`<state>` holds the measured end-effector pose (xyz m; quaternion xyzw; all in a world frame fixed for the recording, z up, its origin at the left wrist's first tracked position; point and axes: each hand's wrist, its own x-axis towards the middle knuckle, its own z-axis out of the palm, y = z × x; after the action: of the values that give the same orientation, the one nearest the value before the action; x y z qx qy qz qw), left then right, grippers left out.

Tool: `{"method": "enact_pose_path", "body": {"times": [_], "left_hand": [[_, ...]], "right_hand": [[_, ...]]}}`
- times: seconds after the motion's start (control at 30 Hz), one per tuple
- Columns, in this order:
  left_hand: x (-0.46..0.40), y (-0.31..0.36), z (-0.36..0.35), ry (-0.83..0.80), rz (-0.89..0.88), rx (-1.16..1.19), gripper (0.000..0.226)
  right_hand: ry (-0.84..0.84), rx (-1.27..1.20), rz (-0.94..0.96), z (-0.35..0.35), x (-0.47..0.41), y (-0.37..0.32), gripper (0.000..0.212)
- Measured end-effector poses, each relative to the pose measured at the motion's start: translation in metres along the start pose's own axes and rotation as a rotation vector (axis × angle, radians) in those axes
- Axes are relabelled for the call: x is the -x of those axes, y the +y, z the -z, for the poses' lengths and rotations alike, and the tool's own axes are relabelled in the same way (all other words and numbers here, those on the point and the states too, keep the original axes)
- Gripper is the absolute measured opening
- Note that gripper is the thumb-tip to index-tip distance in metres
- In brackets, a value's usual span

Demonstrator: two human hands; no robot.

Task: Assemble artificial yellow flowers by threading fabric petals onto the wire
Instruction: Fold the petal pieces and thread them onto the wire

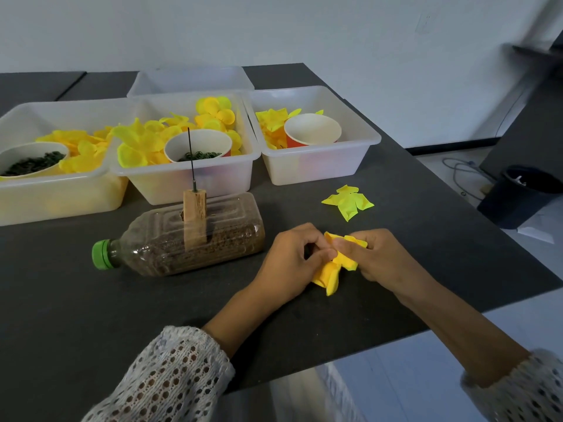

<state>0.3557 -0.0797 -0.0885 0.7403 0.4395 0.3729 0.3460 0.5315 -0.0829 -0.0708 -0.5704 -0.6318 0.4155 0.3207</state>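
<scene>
A bunch of yellow fabric petals (332,274) lies on the dark table between my two hands. My left hand (292,263) pinches its left side with curled fingers. My right hand (377,257) pinches its top right edge. A thin dark wire (192,159) stands upright in a wooden block (194,217) set on a brown-filled bottle (182,239) that lies on its side, left of my hands. Another yellow petal piece (348,201) lies flat on the table beyond my right hand.
Three translucent bins stand at the back: left bin (61,196), middle bin (195,181), right bin (323,169), each with yellow petals and a paper cup. An empty bin (189,79) sits behind. The table edge (457,315) runs near my right forearm. A dark waste bin (524,196) stands on the floor.
</scene>
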Motion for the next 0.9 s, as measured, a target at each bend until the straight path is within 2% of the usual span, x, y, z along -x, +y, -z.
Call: {"method": "enact_pose_path", "body": {"times": [0.27,0.4,0.5,0.63,0.8,0.9], "left_hand": [[0.0,0.0,-0.001,0.055,0.046,0.067,0.011],[0.001,0.001,0.0,0.02,0.044,0.069,0.014],[0.002,0.003,0.001,-0.015,0.03,0.073,0.018],[0.002,0.0,0.005,-0.025,0.048,0.19,0.015],[0.0,-0.001,0.007,-0.009,0.092,0.299,0.01],[-0.002,-0.001,0.009,0.058,0.079,0.386,0.011]], "right_hand": [[-0.239,-0.163,-0.04,0.012,0.009,-0.004,0.017],[-0.215,-0.092,-0.089,0.016,0.011,-0.007,0.013],[-0.169,0.019,-0.068,0.014,0.01,-0.009,0.019],[-0.068,0.124,-0.035,0.007,0.006,-0.002,0.034],[-0.013,-0.05,0.075,-0.001,0.008,-0.006,0.059],[0.009,-0.196,0.118,0.0,0.011,-0.009,0.045]]}}
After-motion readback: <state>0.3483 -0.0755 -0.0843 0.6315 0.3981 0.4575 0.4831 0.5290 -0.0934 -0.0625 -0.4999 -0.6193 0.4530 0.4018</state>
